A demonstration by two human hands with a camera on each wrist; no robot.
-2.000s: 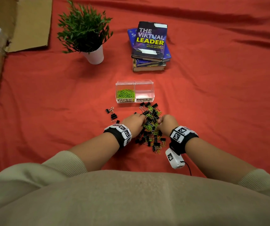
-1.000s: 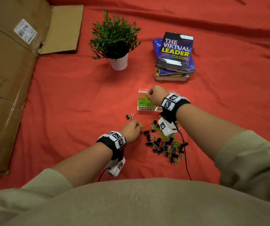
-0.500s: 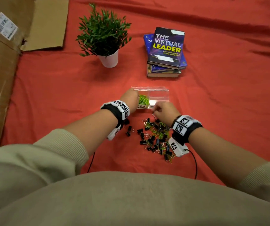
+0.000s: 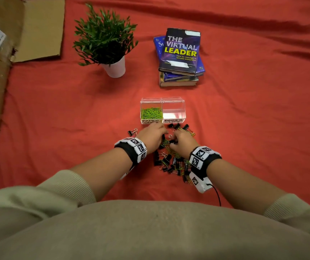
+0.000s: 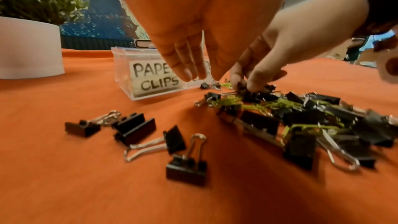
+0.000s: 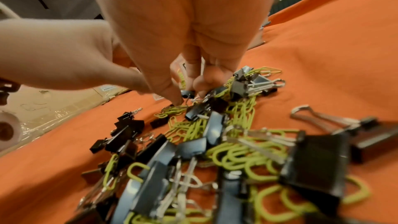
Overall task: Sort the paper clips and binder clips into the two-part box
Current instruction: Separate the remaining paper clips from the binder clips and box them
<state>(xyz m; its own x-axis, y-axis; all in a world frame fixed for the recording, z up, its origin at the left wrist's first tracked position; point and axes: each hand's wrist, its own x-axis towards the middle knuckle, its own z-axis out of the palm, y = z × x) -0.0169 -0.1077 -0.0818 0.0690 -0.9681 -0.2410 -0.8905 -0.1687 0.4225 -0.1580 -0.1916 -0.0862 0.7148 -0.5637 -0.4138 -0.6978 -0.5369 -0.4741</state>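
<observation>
Both hands have come back from the two-part box [image 4: 162, 111] to the mixed pile [image 4: 173, 160] just before it (left hand [image 4: 153, 136] straight-fingered, right hand [image 4: 183, 141] pinching a binder clip [image 6: 187, 93]), where tangled paper clips [image 6: 237, 113] could ride along into the wrong compartment.

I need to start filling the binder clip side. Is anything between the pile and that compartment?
Nothing visible blocks it. The clear two-part plastic box stands open-topped just beyond the mixed pile of black binder clips and green paper clips. Its compartment labelled binder clips looks empty. Both the left hand and right hand are at the pile.
</observation>
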